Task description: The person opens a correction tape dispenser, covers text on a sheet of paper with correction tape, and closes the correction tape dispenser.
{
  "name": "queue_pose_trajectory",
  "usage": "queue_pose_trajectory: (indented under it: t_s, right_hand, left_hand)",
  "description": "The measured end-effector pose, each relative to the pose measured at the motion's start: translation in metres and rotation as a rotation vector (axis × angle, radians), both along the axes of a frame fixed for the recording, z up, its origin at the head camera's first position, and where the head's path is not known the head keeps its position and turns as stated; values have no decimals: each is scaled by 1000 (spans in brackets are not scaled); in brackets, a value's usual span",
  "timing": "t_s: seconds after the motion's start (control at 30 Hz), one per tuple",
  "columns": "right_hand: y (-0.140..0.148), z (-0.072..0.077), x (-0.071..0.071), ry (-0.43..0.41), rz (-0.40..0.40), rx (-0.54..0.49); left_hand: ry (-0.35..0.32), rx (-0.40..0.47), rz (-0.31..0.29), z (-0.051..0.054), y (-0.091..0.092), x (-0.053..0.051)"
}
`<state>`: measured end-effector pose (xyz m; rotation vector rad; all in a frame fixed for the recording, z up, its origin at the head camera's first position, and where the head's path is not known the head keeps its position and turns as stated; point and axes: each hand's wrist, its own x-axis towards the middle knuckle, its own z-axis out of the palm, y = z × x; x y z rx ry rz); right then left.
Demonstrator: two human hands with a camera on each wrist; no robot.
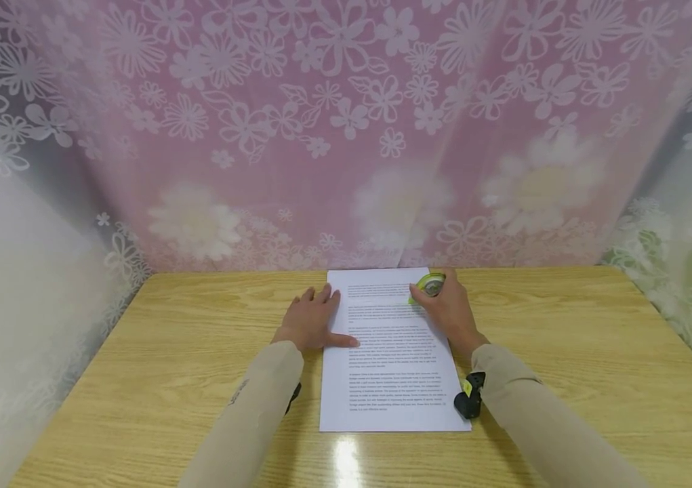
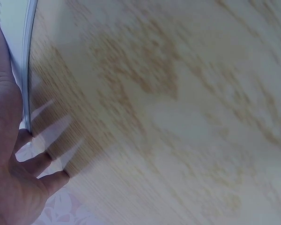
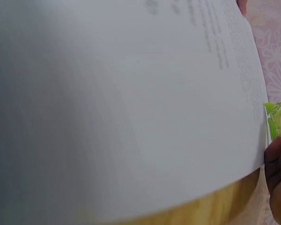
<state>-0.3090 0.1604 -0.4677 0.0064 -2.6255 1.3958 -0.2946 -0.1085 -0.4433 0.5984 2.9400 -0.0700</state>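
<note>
Left hand (image 1: 314, 320) spread against white printed paper (image 1: 335, 393), my right hand (image 1: 452, 312) pinches a round green plastic dispenser (image 1: 431, 285), lower lines (image 1: 397, 392) apparently untouched.

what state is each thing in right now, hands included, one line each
paper stack, lying on the table, printed side up
green tape dispenser, held over the page's upper right; tip contact unclear
left hand, fingers apart, thumb resting on the page's left side
right hand, gripping the dispenser
table, bearing the paper stack
floral curtain, hanging behind the table
</note>
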Motion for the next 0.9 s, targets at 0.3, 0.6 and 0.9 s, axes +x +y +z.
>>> queue_pose_trajectory:
  t_s: [0.3,0.6,0.9]
  right_hand:
    - [2,-2,0,17,-26,19]
    - [3,-2,3,16,-35,25]
    - [4,-1,3,18,-52,51]
  left_hand:
    - [-3,-10,3,2,0,0]
    - [-15,10,2,1,0,2]
    - [-8,-10,8,-1,0,0]
